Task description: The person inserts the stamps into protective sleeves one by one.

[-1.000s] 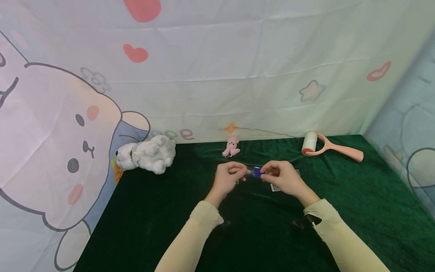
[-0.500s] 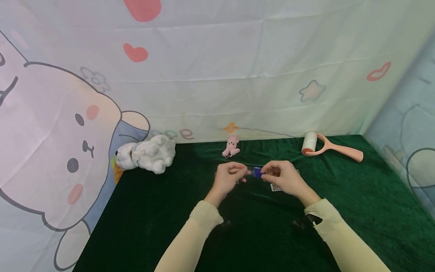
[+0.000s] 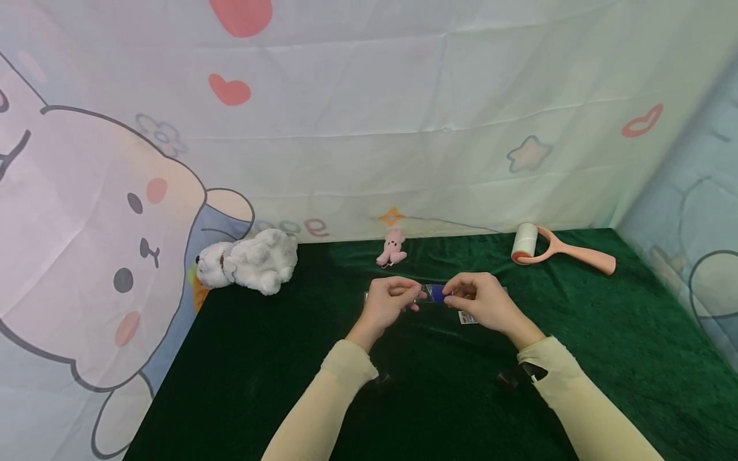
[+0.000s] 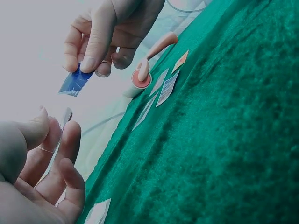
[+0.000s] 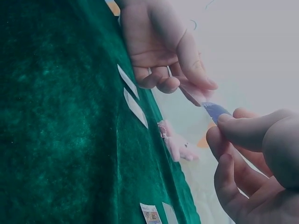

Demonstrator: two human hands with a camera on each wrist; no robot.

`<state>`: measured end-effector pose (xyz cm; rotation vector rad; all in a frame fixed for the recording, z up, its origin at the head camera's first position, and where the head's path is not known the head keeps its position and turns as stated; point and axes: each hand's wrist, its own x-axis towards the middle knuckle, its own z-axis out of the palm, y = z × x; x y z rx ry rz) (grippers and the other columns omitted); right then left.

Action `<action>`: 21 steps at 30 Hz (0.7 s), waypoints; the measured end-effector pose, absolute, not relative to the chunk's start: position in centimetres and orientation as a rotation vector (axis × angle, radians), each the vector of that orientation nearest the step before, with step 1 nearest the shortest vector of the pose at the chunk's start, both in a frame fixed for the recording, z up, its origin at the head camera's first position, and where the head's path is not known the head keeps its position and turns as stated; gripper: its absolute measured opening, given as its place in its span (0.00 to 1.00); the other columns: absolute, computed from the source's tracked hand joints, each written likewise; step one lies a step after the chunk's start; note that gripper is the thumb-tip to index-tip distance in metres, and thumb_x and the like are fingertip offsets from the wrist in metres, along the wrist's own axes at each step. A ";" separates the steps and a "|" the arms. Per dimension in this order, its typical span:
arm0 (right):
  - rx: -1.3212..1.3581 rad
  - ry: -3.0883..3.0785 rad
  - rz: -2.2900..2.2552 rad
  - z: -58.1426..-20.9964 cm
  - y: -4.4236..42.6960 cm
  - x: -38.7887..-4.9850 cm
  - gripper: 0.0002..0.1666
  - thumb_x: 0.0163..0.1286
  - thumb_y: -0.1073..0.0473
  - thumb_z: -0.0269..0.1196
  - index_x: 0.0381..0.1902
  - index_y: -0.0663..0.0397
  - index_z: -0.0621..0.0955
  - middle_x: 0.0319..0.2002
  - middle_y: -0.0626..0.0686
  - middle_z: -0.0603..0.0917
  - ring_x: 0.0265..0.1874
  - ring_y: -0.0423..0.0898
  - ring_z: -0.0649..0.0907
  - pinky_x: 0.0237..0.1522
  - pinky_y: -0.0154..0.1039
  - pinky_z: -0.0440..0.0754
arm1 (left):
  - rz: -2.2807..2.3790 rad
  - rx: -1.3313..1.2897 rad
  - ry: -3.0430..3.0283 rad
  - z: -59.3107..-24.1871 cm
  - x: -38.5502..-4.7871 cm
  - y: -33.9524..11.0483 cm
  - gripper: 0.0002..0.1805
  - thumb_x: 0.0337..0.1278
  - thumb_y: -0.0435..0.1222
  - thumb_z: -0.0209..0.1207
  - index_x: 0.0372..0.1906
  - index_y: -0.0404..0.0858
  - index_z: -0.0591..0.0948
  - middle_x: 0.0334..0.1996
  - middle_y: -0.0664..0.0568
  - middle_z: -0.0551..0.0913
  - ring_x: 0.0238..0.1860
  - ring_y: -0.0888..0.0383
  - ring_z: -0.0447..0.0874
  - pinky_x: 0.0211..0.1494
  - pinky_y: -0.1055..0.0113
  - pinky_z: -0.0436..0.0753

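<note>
My right hand point(image 3: 481, 301) pinches a small flat blue piece point(image 4: 74, 84) with a clear lower edge between thumb and fingertips. Facing it, my left hand point(image 3: 386, 304) pinches a thin see-through plastic piece point(image 4: 56, 149), seen nearly edge-on in the left wrist view. The two pieces are held above the dark green cloth, end to end. A gap shows between them in the left wrist view, while in the right wrist view they overlap in sight, so I cannot tell whether they touch. Below the right hand lies a small printed stamp-like paper point(image 3: 468, 317).
Several small flat papers point(image 4: 168, 88) lie on the green cloth point(image 3: 277, 371). Along the back are a white plush animal point(image 3: 254, 262), a pink plush toy point(image 3: 393, 246) and a lint roller point(image 3: 567, 251) with a pink handle. A printed curtain point(image 3: 357, 96) hangs behind.
Both hands keep nearly the same place. My left fingers have dipped very slightly, and the clear end beside the blue piece shows at a different tilt.
</note>
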<state>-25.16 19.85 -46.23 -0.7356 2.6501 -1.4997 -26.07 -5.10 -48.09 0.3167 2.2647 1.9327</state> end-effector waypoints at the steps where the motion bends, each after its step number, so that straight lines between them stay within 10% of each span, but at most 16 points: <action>1: -0.735 2.646 -1.503 -46.3 19.9 -25.1 0.05 0.72 0.64 0.70 0.44 0.53 0.88 0.36 0.51 0.87 0.32 0.46 0.84 0.34 0.37 0.84 | 1.936 0.319 2.259 -48.1 -26.1 -5.1 0.12 0.73 0.44 0.65 0.47 0.41 0.90 0.41 0.51 0.93 0.35 0.54 0.91 0.43 0.65 0.82; 21: -0.765 2.655 -1.506 -46.4 20.1 -25.1 0.06 0.72 0.64 0.70 0.45 0.52 0.88 0.40 0.52 0.89 0.34 0.45 0.86 0.36 0.37 0.85 | 1.951 0.364 2.215 -48.2 -26.1 -4.9 0.14 0.72 0.43 0.66 0.50 0.36 0.88 0.42 0.48 0.93 0.35 0.55 0.91 0.43 0.66 0.86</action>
